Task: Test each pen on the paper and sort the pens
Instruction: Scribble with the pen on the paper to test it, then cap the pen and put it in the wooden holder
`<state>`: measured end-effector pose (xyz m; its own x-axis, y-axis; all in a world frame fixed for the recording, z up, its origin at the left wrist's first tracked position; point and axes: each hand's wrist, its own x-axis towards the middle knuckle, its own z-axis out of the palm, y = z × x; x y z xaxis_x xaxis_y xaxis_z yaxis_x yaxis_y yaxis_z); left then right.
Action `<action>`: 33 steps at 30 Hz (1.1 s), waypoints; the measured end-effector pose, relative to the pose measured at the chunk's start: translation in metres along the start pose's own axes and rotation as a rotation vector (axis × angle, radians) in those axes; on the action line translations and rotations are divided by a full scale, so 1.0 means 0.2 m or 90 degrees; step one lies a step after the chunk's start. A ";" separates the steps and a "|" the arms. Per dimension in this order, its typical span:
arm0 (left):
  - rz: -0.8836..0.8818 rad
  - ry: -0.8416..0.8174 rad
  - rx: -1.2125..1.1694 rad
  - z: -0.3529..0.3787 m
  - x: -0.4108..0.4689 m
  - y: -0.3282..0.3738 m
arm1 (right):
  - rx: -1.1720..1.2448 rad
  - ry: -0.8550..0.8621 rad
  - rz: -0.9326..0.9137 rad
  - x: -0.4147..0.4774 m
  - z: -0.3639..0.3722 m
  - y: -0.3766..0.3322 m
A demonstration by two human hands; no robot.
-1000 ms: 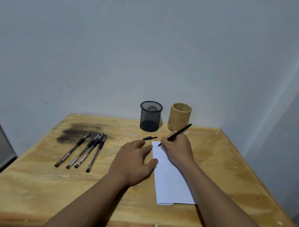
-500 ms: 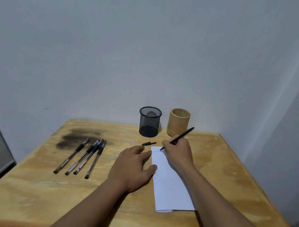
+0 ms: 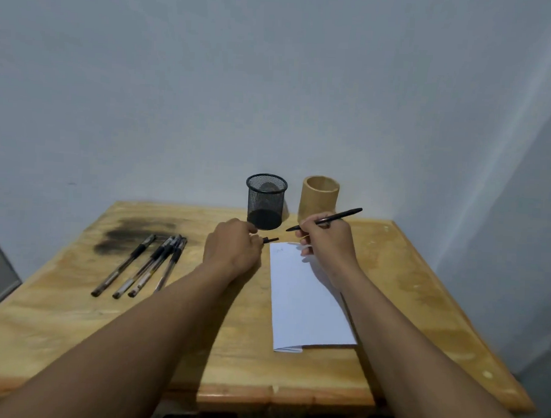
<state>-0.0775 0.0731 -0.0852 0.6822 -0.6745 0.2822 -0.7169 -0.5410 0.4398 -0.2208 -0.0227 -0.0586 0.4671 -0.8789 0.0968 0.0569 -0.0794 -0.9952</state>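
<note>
Recapping looks next: right hand (image 3: 325, 239) holds the pen (image 3: 326, 220), tip lifted off the marked paper (image 3: 306, 298); left hand (image 3: 234, 248) pinches the cap (image 3: 271, 239) on the worktop (image 3: 407, 277); four pens (image 3: 142, 264) wait left.

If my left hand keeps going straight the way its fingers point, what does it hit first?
Most likely the small black pen cap, right at the left hand's fingertips; they may already touch it. Beyond it stands the black mesh pen cup.

head cam | worn, faces forward-down | close over wooden table (image 3: 292, 380) | wall behind | single view
</note>
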 end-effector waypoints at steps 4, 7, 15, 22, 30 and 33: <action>0.008 0.032 0.042 0.04 -0.01 -0.01 | -0.022 -0.007 -0.014 0.00 -0.03 -0.01; 0.005 0.055 -0.078 0.01 -0.02 0.01 | 0.013 -0.007 -0.003 0.00 -0.05 0.00; 0.083 0.023 -0.270 -0.15 -0.05 0.12 | 0.144 -0.038 0.046 -0.01 -0.08 -0.05; 0.069 0.025 -0.389 -0.21 -0.08 0.18 | 0.118 -0.056 0.027 -0.02 -0.15 -0.11; 0.022 -0.033 -0.541 -0.23 -0.09 0.22 | 0.168 -0.093 0.058 -0.05 -0.17 -0.16; 0.000 -0.079 -0.620 -0.24 -0.10 0.25 | 0.193 -0.107 0.065 -0.05 -0.16 -0.16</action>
<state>-0.1204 0.0829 -0.0283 0.6223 -0.7529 0.2141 -0.2463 0.0714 0.9666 -0.2555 -0.0254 -0.0285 0.6208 -0.7836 0.0233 0.2499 0.1696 -0.9533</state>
